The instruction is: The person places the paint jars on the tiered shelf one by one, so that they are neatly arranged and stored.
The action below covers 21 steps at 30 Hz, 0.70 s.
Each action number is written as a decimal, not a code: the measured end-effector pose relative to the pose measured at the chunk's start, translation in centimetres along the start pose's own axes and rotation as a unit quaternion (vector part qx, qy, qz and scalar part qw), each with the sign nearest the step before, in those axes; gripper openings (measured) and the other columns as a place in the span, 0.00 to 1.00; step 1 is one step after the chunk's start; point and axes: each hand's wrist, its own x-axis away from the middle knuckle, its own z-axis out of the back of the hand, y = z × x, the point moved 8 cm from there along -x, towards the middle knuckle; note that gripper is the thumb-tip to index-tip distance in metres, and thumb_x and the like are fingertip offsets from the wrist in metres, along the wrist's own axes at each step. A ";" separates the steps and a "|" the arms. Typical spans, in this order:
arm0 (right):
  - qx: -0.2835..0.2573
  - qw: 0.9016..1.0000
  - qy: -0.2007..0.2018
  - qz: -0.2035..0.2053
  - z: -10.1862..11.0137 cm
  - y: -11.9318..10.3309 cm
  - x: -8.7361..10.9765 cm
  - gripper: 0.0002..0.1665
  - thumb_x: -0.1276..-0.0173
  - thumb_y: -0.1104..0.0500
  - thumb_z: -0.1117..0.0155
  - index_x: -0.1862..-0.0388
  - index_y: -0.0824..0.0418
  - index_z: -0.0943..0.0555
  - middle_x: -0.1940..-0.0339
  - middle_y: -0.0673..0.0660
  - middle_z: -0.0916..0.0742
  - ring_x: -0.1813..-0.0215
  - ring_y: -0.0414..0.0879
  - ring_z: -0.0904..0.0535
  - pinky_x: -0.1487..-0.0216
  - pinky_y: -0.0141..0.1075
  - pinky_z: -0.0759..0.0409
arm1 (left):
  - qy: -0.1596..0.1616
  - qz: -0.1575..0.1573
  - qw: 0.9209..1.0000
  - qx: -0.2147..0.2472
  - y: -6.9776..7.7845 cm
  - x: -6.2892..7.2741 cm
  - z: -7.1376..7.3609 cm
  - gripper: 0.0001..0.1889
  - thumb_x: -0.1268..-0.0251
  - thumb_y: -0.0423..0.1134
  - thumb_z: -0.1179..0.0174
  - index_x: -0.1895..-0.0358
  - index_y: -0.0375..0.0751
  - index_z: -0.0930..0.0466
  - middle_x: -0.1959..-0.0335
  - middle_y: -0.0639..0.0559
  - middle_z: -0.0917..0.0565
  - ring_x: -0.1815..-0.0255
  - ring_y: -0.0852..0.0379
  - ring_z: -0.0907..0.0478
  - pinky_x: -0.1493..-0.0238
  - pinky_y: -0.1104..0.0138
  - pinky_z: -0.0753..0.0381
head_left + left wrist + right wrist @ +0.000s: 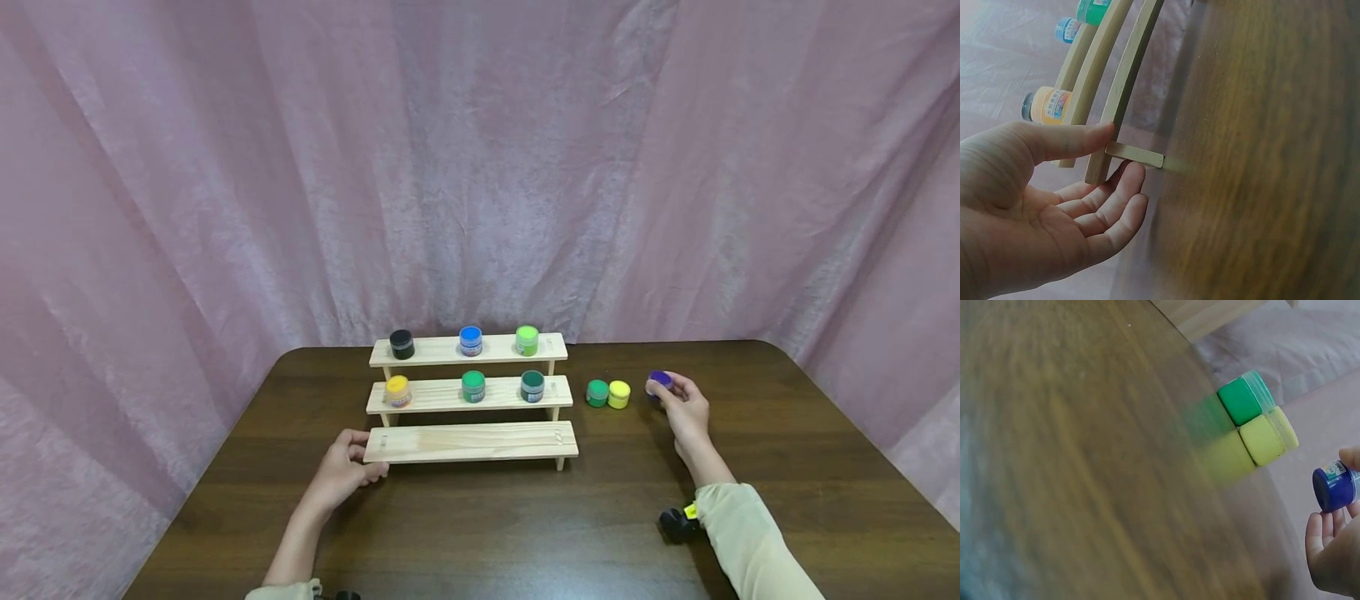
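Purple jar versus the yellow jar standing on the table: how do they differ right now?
The purple jar is held by the right hand; the yellow jar is untouched. The purple jar is raised off the table; the yellow jar stands on it, beside a green jar. Both are squat and round.

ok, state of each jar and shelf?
Purple round jar: lifted, held in right hand
Loose green round jar: upright
Yellow round jar: upright
Pale wooden front shelf: standing, held by left hand
Pale wooden middle shelf: standing
Amber round jar: upright
Shelved green round jar: upright
Teal round jar: upright
Pale wooden back shelf: standing
Black round jar: upright
Blue round jar: upright
Lime round jar: upright
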 end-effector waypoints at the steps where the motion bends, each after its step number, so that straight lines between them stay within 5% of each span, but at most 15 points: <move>1: -0.003 1.000 0.000 -0.001 0.0 -0.1 0.1 0.17 0.37 0.55 0.31 0.51 0.52 0.25 0.72 0.30 0.22 0.66 0.23 0.26 0.62 0.19 0.26 | 0.000 0.000 1.000 -0.001 0.0 0.0 0.0 0.30 0.45 0.27 0.34 0.40 0.24 0.38 0.66 0.37 0.17 0.74 0.56 0.20 0.71 0.68 0.24; 21: -0.013 0.997 0.031 0.073 -0.2 -3.0 1.3 0.15 0.38 0.59 0.30 0.55 0.55 0.23 0.70 0.33 0.22 0.61 0.30 0.28 0.59 0.16 0.30 | 0.005 0.003 1.000 -0.002 0.0 0.1 0.0 0.29 0.46 0.26 0.33 0.42 0.26 0.36 0.67 0.40 0.17 0.73 0.57 0.20 0.71 0.68 0.25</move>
